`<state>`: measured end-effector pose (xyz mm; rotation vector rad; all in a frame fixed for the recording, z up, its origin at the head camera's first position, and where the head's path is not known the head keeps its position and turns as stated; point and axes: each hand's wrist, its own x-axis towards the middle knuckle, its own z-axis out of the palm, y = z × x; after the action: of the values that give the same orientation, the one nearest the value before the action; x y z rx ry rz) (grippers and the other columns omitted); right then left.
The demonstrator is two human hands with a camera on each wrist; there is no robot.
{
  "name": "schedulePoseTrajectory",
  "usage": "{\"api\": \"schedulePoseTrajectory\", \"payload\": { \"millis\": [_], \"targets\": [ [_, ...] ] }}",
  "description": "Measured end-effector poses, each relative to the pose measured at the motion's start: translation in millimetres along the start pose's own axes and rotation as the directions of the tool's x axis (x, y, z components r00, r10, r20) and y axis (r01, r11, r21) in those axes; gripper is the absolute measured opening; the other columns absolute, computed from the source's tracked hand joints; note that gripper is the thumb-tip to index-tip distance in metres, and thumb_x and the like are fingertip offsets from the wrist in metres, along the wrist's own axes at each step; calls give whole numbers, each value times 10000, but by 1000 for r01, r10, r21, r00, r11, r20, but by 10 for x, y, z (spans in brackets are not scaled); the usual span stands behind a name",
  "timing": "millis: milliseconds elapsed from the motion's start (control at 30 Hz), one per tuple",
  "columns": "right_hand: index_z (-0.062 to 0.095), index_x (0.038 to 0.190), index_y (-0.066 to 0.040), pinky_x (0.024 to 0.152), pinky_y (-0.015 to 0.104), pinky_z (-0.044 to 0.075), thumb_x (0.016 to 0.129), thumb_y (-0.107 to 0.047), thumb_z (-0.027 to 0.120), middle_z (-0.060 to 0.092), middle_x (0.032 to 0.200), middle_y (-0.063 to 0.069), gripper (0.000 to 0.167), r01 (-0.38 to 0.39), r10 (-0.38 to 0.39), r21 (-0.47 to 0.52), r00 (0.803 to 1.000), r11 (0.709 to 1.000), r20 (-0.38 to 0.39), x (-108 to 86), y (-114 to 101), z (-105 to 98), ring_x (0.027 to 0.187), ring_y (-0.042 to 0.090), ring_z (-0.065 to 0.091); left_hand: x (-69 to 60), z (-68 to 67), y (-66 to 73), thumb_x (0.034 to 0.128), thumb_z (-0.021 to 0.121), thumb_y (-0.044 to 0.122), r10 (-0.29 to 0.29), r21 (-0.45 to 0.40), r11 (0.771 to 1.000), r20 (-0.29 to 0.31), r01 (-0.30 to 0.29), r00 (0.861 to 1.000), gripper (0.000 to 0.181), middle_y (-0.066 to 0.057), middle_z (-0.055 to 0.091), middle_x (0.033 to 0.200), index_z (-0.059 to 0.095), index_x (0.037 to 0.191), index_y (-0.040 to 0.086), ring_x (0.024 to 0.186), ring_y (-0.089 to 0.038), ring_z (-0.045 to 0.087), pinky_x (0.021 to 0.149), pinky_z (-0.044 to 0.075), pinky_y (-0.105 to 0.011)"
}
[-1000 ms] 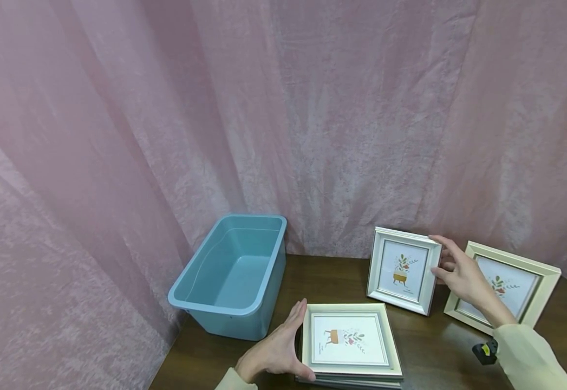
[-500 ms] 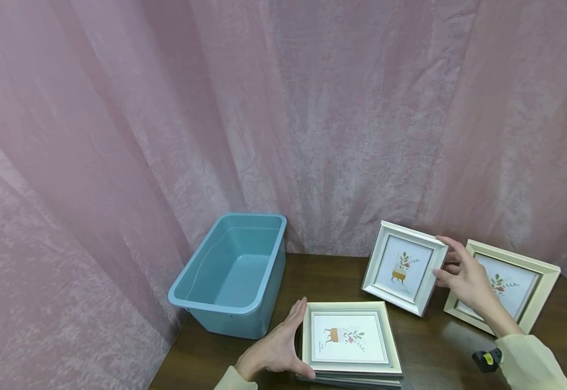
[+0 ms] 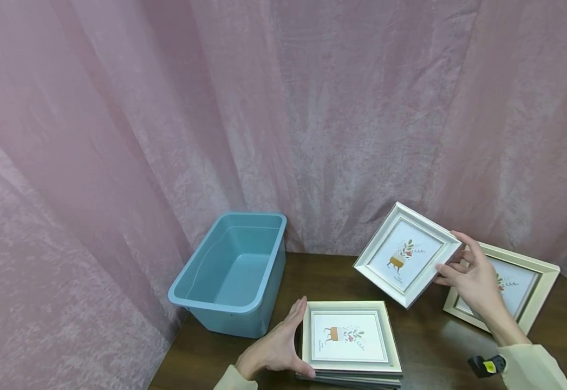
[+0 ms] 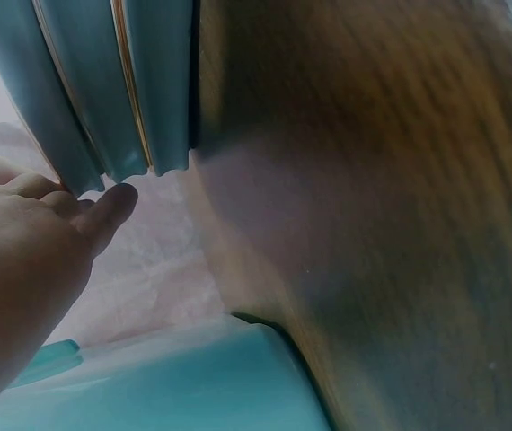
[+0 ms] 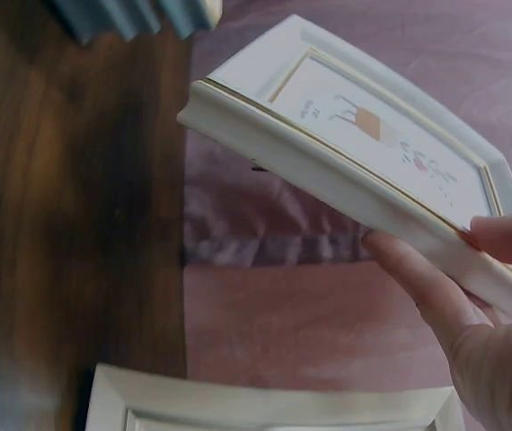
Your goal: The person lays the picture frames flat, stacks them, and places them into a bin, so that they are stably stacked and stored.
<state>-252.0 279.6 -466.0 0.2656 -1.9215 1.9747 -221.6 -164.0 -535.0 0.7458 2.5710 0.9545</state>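
My right hand pinches a white picture frame by its right edge and corner, thumb in front and fingers behind. That frame is tilted and raised off the table, as the right wrist view also shows, where the hand holds the white frame. My left hand rests spread along the left side of a stack of picture frames, thumb at the near corner. In the left wrist view, the hand's fingertips touch the stacked frames.
A blue bin stands left of the stack. Behind my right hand, a cream picture frame leans near the pink curtain. The brown table ends at the curtain, and a small black object is beside the right sleeve.
The white frame has risen off the table and tilted clockwise, its top edge moving right, as my right hand moved slightly right. My left hand has stayed on the stack.
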Motion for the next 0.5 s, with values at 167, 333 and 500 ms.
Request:
{"api": "schedulePoseTrajectory", "payload": {
  "millis": [167,333,500],
  "targets": [
    [446,1579,-237,652,318,674,926,266,641,619,1044,9,846,-13,18,161,999,987,-32,-81,-90,55,857,76,808,4,-2,-2,692,1039,449,1,5,1000,2,-1,1000,1518,-139,41,1863,31,1762,71,1733,-342,75,1360,255,-609],
    [408,1568,-203,673,368,682,927,257,650,606,1076,34,825,-45,64,265,996,963,-63,-173,-188,114,838,135,811,0,-3,-1,692,1035,451,1,12,1000,-2,-1,1000,1505,-138,58,1863,50,1761,62,1730,-346,109,1358,275,-594],
    [409,1562,-199,688,409,683,917,260,664,609,1094,43,832,-83,116,313,989,946,-89,-276,-287,192,837,139,783,-14,-9,5,696,1032,449,20,10,1000,-10,-20,1000,1506,-155,67,1859,39,1761,65,1726,-365,112,1351,279,-614]
  ]
}}
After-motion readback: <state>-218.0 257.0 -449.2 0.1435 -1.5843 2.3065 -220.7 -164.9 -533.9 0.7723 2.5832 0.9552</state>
